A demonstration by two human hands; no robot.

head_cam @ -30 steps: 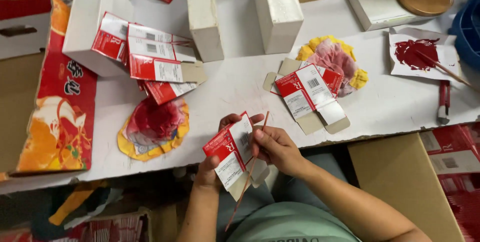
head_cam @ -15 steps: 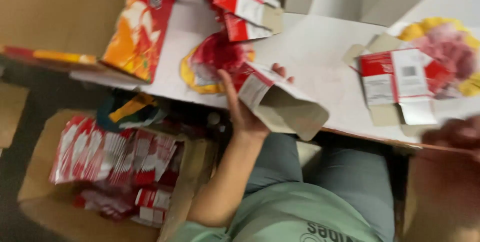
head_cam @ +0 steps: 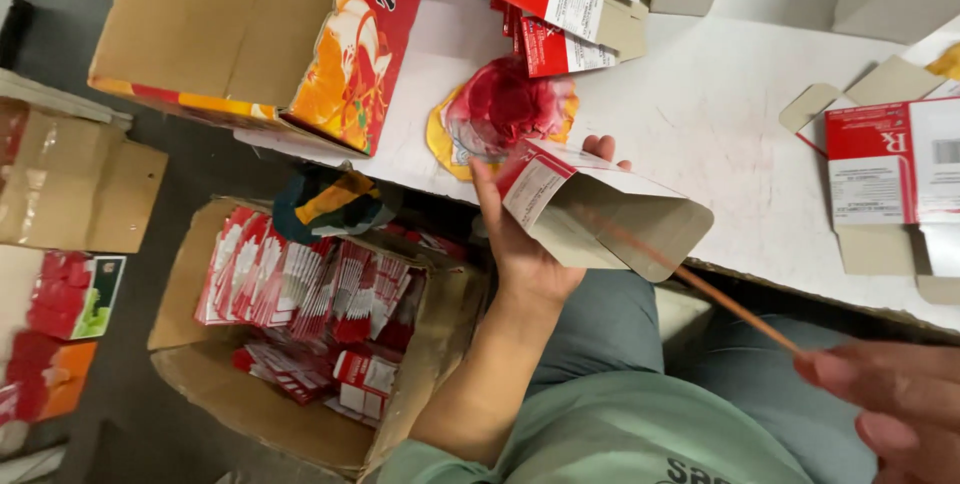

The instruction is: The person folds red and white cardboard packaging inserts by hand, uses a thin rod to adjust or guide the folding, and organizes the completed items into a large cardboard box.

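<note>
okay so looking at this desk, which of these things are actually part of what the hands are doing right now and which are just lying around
In use:
- folded red and white carton, gripped by the left hand
- thin stick, held by the right hand, its tip at the carton
- floor box of finished cartons

Lying about:
- flat carton blanks on the table
- red-stained disc
- big printed cardboard box

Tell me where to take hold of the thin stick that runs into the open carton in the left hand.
Probably the bare stretch of the stick between the carton and the right hand, pinched across its width from above. Its far end seems hidden inside the carton's open mouth, which the left hand holds tilted, and the near end is already in the right hand's fingers.
</note>
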